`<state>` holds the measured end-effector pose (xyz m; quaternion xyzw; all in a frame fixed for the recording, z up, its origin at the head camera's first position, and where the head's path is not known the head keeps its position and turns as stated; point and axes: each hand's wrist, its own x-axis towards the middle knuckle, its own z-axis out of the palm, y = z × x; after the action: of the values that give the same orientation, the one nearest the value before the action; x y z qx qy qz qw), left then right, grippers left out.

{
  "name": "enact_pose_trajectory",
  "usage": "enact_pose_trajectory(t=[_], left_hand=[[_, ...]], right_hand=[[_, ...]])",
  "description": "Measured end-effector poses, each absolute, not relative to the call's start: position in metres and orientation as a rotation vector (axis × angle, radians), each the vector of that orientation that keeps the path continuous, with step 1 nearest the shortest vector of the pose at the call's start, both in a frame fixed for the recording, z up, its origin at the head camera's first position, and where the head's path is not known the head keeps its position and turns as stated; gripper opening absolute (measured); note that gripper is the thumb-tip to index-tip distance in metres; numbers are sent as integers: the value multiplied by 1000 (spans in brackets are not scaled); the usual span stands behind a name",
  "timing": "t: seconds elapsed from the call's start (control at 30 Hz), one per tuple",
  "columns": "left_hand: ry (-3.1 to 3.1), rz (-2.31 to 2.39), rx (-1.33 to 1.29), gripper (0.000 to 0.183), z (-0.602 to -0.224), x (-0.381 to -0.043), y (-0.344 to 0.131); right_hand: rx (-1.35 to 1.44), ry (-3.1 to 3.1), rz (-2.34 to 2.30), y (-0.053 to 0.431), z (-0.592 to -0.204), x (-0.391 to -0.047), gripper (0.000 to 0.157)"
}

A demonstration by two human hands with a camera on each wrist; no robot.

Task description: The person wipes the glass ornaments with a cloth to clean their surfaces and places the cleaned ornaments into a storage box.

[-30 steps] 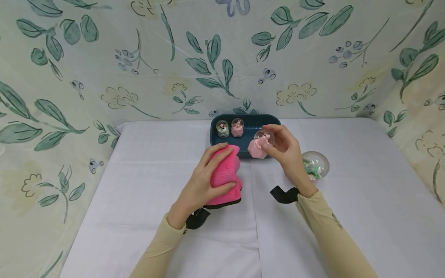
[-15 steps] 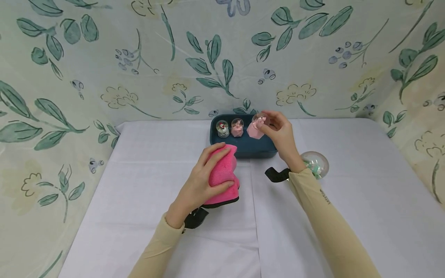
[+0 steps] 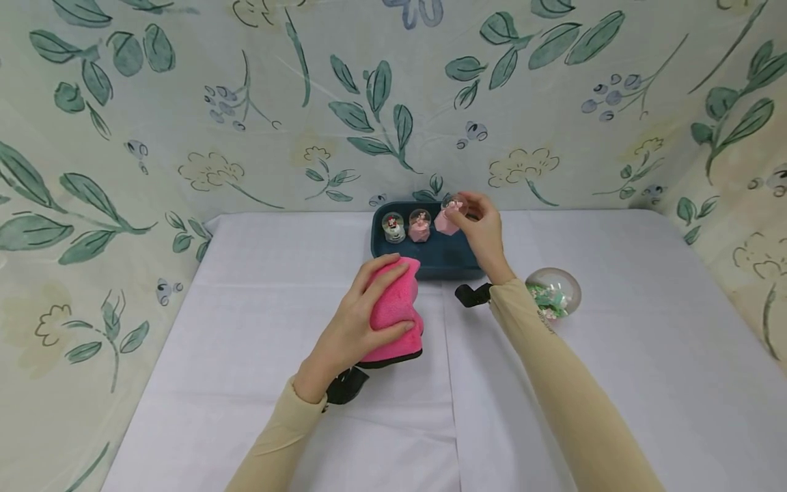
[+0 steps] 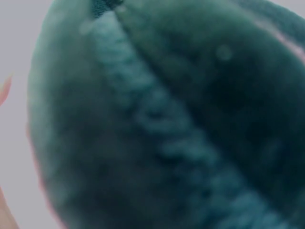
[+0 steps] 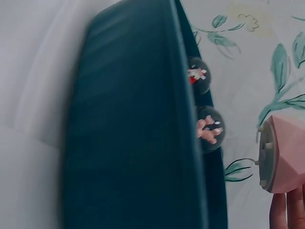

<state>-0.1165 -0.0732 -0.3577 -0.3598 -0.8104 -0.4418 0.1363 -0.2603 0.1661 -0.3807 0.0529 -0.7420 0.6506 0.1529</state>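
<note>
In the head view my right hand (image 3: pixel 482 229) pinches a small snow globe with a faceted pink base (image 3: pixel 447 224) over the back right of a dark blue tray (image 3: pixel 445 265). The right wrist view shows that base tilted, its grey underside (image 5: pixel 268 155) above the tray's rim level. Two small snow globes stand in the tray, one with a white base (image 3: pixel 394 228) and one with a pink base (image 3: pixel 420 227). Nearer the front, my left hand (image 3: pixel 344 331) grips a folded pink cloth (image 3: pixel 395 307) with black edging; its dark, blurred fold (image 4: pixel 157 114) fills the left wrist view.
A larger clear globe (image 3: pixel 556 292) with green and pink contents stands right of the tray, partly behind my right sleeve (image 3: pixel 553 369). White cloth (image 3: pixel 246 328) covers the table. Behind it hangs a leaf-patterned curtain (image 3: pixel 443 137), close to the tray's back edge.
My right hand has carried the pink-based snow globe back and slightly left, from the tray's front right to its back. The left hand and the pink cloth have barely moved.
</note>
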Motion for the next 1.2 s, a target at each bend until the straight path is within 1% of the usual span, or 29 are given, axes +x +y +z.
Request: enact_pose_trajectory(t=[0.2,0.6,0.77,0.97,1.2], left_hand=[[-2343,-1277,-1052,77,-359,-116,-72],[-2362,-1287,-1046,77,-363,-116,-71],[-2366,-1297,-1049,77,-365,-116,-70],[-2365,-1295,-1061,76,-366,-117,-69],[-2380,-1294,-1067,75,-367,-116,-68]], right_hand=[[84,-2184,1811,167,-392,-270,50],[8,-2343,1683,175,-412,-286,48],[4,-2454,1640,175,-416,-292,49],[32,-2530,1599,174,-415,-296,46],[46,-2577,1613,174,-417,-300,48]])
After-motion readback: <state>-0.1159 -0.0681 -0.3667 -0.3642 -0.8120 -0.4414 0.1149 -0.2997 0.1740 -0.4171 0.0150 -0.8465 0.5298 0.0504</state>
